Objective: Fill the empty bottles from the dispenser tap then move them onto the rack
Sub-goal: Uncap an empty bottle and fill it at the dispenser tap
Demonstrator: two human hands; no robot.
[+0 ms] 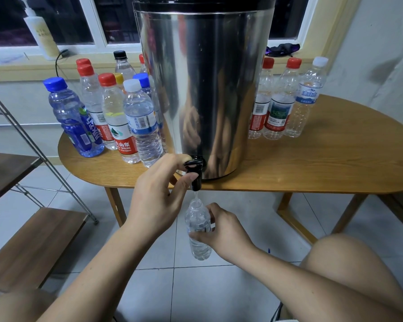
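Note:
A tall steel dispenser [207, 84] stands on the wooden table [323, 163], its black tap [194, 174] over the front edge. My left hand [158, 196] pinches the tap lever between thumb and forefinger. A thin stream of water falls from the spout into an uncapped clear bottle [198, 231], held upright below the table edge by my right hand [221, 231], which grips its middle. Capped bottles with water [116, 115] cluster left of the dispenser. Three capped bottles that look empty [286, 101] stand to its right.
A metal-framed rack with wooden shelves [28, 247] stands at the left, over the tiled floor. A pump bottle [42, 33] sits on the window sill behind the table. My bare knee [349, 263] is at the lower right.

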